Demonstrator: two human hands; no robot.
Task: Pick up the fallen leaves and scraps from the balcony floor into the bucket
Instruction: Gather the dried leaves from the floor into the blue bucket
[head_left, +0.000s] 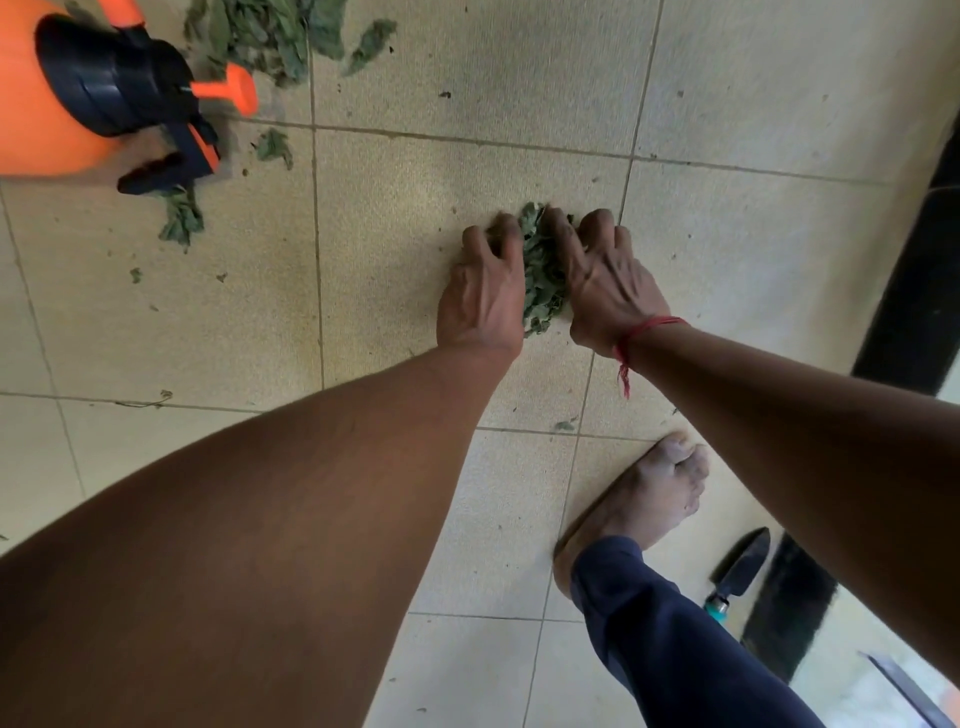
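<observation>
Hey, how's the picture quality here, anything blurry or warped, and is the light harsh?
Head view: left hand, right hand and the leaf clump between them look sharp; the orange sprayer at top left is blurred; the wide lens bows the floor tile joints and swells the forearms; light is soft, without glare.

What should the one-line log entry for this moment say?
left hand: cups clump of wilted green leaves | right hand: cups same clump | clump: on beige floor tiles | bucket: not in view
</observation>
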